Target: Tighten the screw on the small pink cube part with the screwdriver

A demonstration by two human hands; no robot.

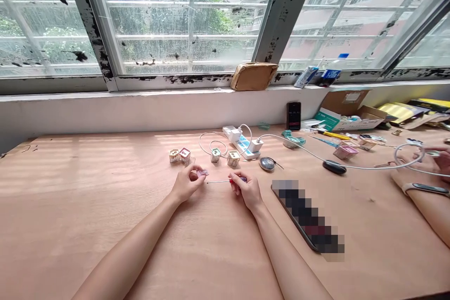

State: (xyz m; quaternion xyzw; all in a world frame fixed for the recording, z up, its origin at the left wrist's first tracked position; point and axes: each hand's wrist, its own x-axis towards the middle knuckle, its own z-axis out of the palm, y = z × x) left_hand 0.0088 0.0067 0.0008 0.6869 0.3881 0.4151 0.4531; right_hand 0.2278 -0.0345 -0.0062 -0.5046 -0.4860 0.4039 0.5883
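My left hand (186, 183) pinches a small pink piece (201, 173) just above the wooden table (87, 187). My right hand (246, 188) is closed round a small screwdriver (225, 181) with a red handle. Its thin metal shaft points left, and its tip reaches the pink piece. Just beyond my hands stand several small cube-shaped blocks (183, 154), two to the left and two to the right.
A white power strip (242, 143) with plugs and cables lies behind the cubes. A phone (305, 215) lies flat at my right. Another person's arm (422, 187) rests at the far right. Boxes, a standing phone (293, 115) and clutter fill the back right.
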